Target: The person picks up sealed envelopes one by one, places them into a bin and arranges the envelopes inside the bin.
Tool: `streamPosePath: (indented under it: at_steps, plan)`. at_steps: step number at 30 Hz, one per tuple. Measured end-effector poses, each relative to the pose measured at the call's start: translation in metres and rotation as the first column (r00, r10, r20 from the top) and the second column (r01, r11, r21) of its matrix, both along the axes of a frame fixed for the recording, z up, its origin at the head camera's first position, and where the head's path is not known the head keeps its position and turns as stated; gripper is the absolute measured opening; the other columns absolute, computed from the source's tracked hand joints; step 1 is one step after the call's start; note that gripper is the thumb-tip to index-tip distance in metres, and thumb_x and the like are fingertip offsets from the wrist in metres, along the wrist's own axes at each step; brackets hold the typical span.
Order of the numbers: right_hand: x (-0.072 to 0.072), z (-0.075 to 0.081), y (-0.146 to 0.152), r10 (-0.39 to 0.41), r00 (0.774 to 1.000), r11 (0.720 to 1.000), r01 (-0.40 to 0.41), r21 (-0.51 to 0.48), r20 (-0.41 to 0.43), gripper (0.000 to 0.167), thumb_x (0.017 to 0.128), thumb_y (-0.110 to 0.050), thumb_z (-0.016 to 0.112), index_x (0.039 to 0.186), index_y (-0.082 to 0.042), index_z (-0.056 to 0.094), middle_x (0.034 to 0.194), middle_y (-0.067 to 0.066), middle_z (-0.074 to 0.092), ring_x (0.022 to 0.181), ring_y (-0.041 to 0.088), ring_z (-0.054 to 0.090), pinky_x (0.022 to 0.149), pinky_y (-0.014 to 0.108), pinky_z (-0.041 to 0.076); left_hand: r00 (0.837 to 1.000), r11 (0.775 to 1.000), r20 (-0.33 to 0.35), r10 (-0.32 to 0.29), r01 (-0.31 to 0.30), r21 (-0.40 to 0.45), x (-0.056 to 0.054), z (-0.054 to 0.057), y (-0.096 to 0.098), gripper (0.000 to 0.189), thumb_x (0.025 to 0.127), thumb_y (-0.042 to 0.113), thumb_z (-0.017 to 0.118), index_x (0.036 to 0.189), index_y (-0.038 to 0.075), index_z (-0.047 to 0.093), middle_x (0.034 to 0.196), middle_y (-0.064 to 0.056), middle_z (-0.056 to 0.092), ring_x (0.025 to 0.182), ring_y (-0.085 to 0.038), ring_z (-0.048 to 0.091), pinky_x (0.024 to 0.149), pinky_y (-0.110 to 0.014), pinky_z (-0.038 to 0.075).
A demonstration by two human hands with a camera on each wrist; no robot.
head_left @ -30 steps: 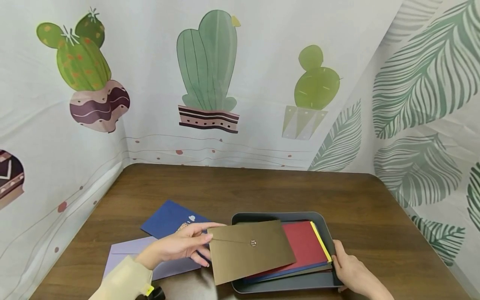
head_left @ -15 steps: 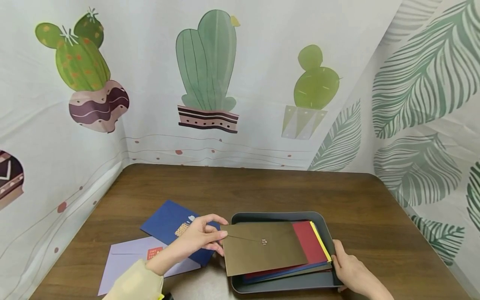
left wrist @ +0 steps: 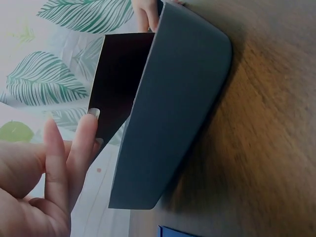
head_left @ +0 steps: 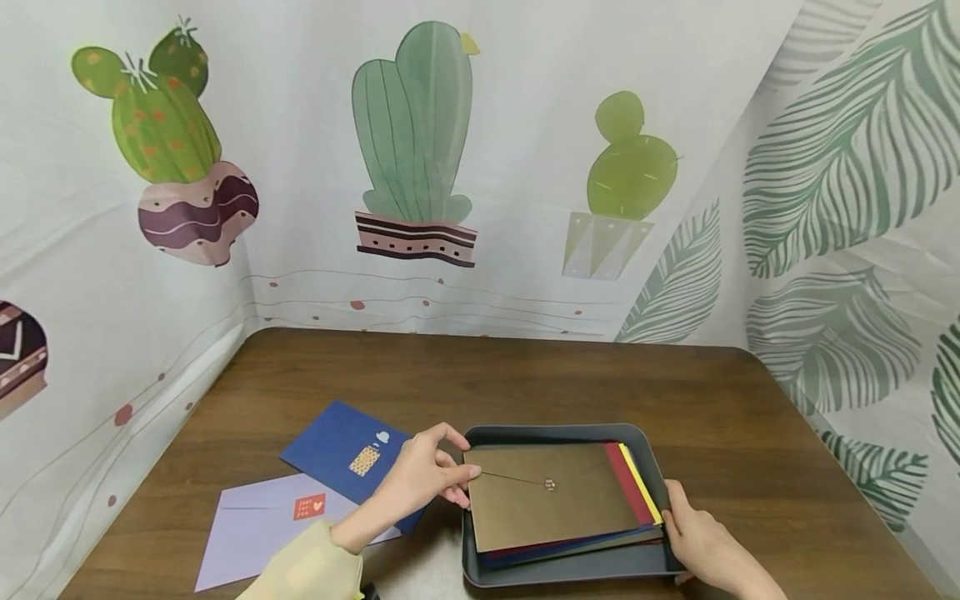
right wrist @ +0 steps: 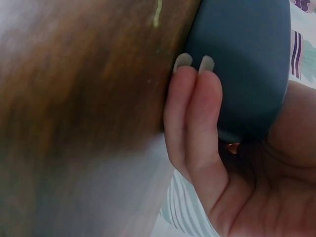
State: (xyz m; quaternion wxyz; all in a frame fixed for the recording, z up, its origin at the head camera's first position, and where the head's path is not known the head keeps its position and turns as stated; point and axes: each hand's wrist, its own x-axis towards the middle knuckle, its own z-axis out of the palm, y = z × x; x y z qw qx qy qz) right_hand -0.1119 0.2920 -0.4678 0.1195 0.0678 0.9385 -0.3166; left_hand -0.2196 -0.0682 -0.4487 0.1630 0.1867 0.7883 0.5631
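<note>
My left hand [head_left: 427,475] pinches the left edge of a golden-brown envelope [head_left: 555,508], thumb on top and fingers beneath. The envelope lies nearly level over a stack in a dark grey tray [head_left: 577,573], its left edge tilted above the rim in the left wrist view. Red [head_left: 626,487] and yellow [head_left: 643,487] edges of the stack show at its right, with blue and dark ones at the front. My right hand [head_left: 708,537] holds the tray's right end; in the right wrist view two fingers [right wrist: 205,108] lie along the tray's outer wall [right wrist: 244,59].
Left of the tray, a blue envelope [head_left: 322,450] with a small hat picture partly overlaps a lilac envelope [head_left: 247,533] bearing a red sticker. All rest on a brown wooden table [head_left: 525,379]. A cactus-print curtain [head_left: 525,167] hangs behind.
The left hand has moved right with the golden-brown envelope, bringing it down over the stack and covering more of the red one. The right hand and tray have stayed put.
</note>
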Motion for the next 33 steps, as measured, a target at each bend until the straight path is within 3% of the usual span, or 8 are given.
streamPosePath:
  at_steps: [7,11,14,16,20,24,28,33]
  plan:
    - [0.000,-0.001,0.001,0.020,1.000,1.000,-0.019,0.010,-0.015,0.032,0.100,-0.006,0.040,0.131,-0.007,0.032,0.060,0.004,0.045,0.046,0.015,0.046,0.044,0.027,0.037,0.996,0.998,-0.078,0.031,-0.036,-0.058,0.001,-0.001,0.010,0.035,0.085,0.015,0.074,0.110,-0.001,0.055,0.059,-0.002,0.067,0.047,-0.016,0.066,0.050,-0.038,0.055]
    - [0.000,-0.002,0.002,0.025,1.000,1.000,-0.025,0.006,-0.017,0.032,0.100,-0.006,0.040,0.131,-0.008,0.032,0.059,0.003,0.043,0.045,0.014,0.043,0.043,0.027,0.035,0.992,0.994,-0.125,0.036,-0.049,-0.102,0.002,0.000,0.016,0.033,0.085,0.015,0.073,0.110,0.001,0.056,0.056,0.001,0.065,0.044,-0.012,0.064,0.040,-0.028,0.046]
    - [0.000,-0.002,0.001,0.020,0.999,1.000,-0.020,0.020,-0.029,0.031,0.100,-0.006,0.040,0.130,-0.008,0.033,0.060,0.003,0.045,0.045,0.015,0.047,0.044,0.028,0.036,0.989,0.990,-0.141,0.051,-0.069,-0.125,0.003,0.001,0.017,0.033,0.085,0.016,0.074,0.110,0.003,0.057,0.055,0.001,0.064,0.041,-0.011,0.062,0.037,-0.024,0.039]
    - [0.001,-0.002,0.001,0.011,0.999,1.000,-0.010,0.024,-0.037,0.031,0.099,-0.006,0.041,0.130,-0.008,0.034,0.061,0.004,0.049,0.046,0.015,0.051,0.045,0.029,0.039,0.987,0.989,-0.150,0.061,-0.080,-0.124,0.003,0.001,0.016,0.032,0.086,0.016,0.073,0.110,0.003,0.057,0.055,0.000,0.063,0.039,-0.012,0.061,0.037,-0.025,0.041]
    - [0.001,-0.002,0.000,-0.005,0.998,0.999,0.007,0.038,-0.057,0.031,0.099,-0.006,0.043,0.128,-0.010,0.035,0.062,0.006,0.053,0.047,0.015,0.056,0.048,0.030,0.045,0.979,0.989,-0.180,0.091,-0.110,-0.096,-0.003,0.004,0.008,0.022,0.089,0.017,0.069,0.106,0.006,0.061,0.053,-0.004,0.062,0.039,-0.017,0.060,0.038,-0.029,0.047]
    - [0.002,-0.001,0.000,-0.010,0.999,1.000,0.011,0.006,-0.047,0.032,0.099,-0.005,0.042,0.129,-0.009,0.034,0.062,0.007,0.053,0.047,0.016,0.057,0.047,0.030,0.046,0.957,0.979,-0.249,0.148,-0.177,-0.099,-0.016,0.006,-0.010,0.007,0.093,0.013,0.064,0.096,0.008,0.065,0.053,-0.004,0.061,0.040,-0.017,0.057,0.038,-0.025,0.044]
    - [0.002,0.000,0.000,-0.007,0.999,1.000,0.007,-0.016,-0.035,0.032,0.099,-0.005,0.041,0.130,-0.009,0.032,0.063,0.007,0.053,0.047,0.017,0.057,0.045,0.029,0.047,0.927,0.945,-0.314,0.205,-0.271,-0.185,-0.035,0.002,-0.035,0.007,0.092,0.011,0.063,0.093,0.005,0.066,0.057,0.000,0.063,0.043,-0.010,0.055,0.043,-0.023,0.044]
    - [0.003,0.000,0.000,0.005,1.000,0.999,-0.006,-0.038,-0.026,0.031,0.100,-0.006,0.040,0.129,-0.009,0.031,0.064,0.008,0.054,0.047,0.018,0.058,0.046,0.029,0.048,0.876,0.855,-0.422,0.234,-0.393,-0.340,-0.053,-0.005,-0.070,0.005,0.088,0.009,0.063,0.089,0.006,0.067,0.069,-0.001,0.066,0.058,-0.011,0.058,0.057,-0.027,0.047]
